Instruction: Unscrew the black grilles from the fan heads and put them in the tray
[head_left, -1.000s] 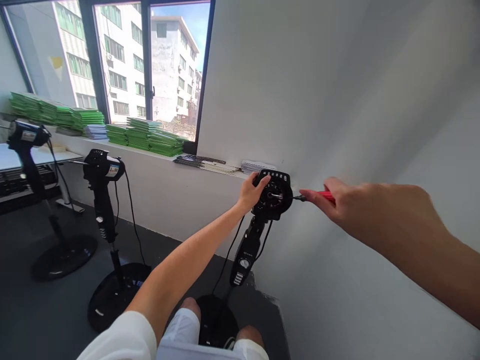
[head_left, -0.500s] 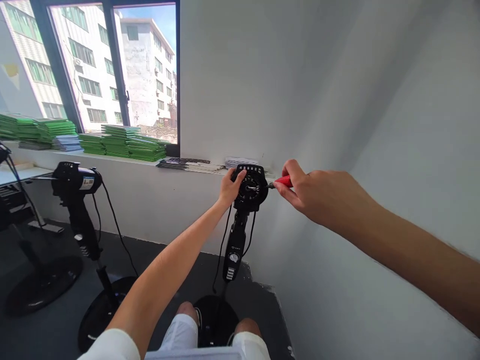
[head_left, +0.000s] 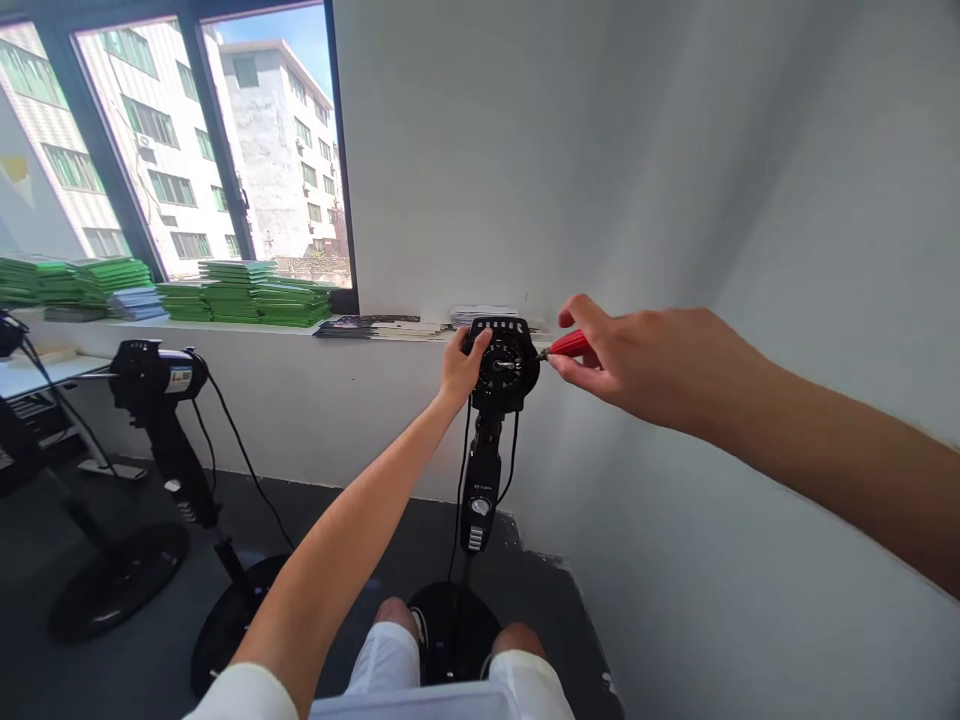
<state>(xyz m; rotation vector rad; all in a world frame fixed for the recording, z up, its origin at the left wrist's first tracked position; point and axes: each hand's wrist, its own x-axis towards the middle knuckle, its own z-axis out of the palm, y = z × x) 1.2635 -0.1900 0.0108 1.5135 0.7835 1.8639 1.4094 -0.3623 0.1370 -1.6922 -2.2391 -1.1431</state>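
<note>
In front of me stands a black pedestal fan without blades or grille, its motor head (head_left: 501,385) facing me and its control column (head_left: 480,490) below. My left hand (head_left: 459,370) grips the upper left rim of the motor head, thumb on the front. My right hand (head_left: 611,355) is closed around the red handle of a screwdriver (head_left: 571,345), just right of the head. The screwdriver's shaft points left toward the metal spindle (head_left: 507,366) at the head's centre. Whether its tip touches anything there I cannot make out.
A second bladeless fan (head_left: 161,380) stands to the left, with another fan base (head_left: 120,580) beyond it. Stacks of green packets (head_left: 247,295) and flat papers (head_left: 382,328) lie on the window ledge. The fan's round base (head_left: 454,625) sits between my knees. A wall rises at the right.
My view has shifted slightly, so the fans' lower parts appear farther right. My right hand and the screwdriver sit a little higher, the handle tilted differently. My left hand keeps its hold.
</note>
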